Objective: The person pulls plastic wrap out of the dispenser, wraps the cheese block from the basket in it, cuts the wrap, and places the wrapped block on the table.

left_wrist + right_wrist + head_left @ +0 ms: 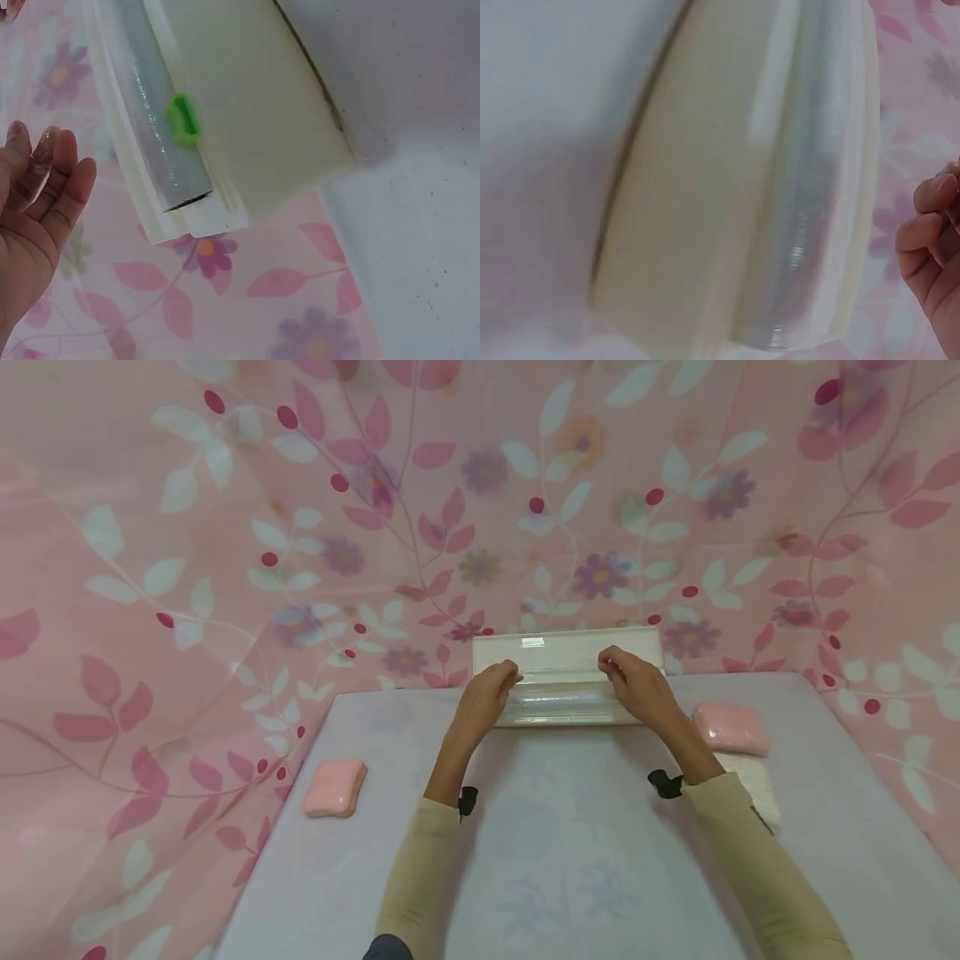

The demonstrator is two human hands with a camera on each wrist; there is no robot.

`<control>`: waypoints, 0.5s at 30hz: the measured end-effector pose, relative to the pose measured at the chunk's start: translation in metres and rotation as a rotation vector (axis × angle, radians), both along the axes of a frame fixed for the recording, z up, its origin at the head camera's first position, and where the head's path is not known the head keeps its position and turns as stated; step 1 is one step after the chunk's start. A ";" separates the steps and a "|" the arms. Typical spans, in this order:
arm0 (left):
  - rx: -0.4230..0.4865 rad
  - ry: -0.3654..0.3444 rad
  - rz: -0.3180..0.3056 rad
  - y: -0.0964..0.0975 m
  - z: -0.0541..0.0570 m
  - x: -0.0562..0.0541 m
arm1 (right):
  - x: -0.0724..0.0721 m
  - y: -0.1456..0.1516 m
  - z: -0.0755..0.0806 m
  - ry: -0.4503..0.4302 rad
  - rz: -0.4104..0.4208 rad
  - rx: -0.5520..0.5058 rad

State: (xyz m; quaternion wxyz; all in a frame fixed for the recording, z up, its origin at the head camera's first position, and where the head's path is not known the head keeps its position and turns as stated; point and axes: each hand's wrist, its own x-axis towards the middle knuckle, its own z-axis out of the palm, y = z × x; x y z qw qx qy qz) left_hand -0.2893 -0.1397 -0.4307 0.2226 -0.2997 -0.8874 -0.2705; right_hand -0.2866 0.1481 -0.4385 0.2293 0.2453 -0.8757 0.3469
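A cream cling film dispenser (637,653) stands at the far edge of the table with its lid raised. Inside it lies a shiny roll of cling film (154,97), and a small green slider (182,121) sits beside the roll. Above the left part of the dispenser, my left hand (487,695) pinches clear film (41,163) between thumb and fingers. My right hand (639,687) is raised over the right part, thumb and fingertips together at the film's other side. The thin film between the hands is hard to make out. The right wrist view is blurred.
A pink cushion-shaped block (335,788) lies on the left of the pale table (555,843). To the right, a shiny pink block (731,728) lies beside a white one (753,785), partly behind the right forearm. A pink floral curtain (480,527) hangs behind the table.
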 end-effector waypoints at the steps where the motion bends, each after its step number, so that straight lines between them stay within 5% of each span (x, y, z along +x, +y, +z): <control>1: 0.012 0.026 -0.008 0.000 0.001 0.001 | 0.001 0.001 0.004 0.012 0.010 -0.004; 6: 0.060 0.097 -0.033 0.001 0.005 0.001 | 0.004 0.003 0.012 -0.063 0.053 -0.058; 11: 0.099 -0.003 -0.023 -0.001 -0.002 -0.002 | 0.004 0.006 -0.001 -0.328 0.128 -0.130; 15: 0.104 -0.079 -0.018 -0.003 -0.011 -0.004 | 0.002 0.008 -0.008 -0.372 0.203 -0.099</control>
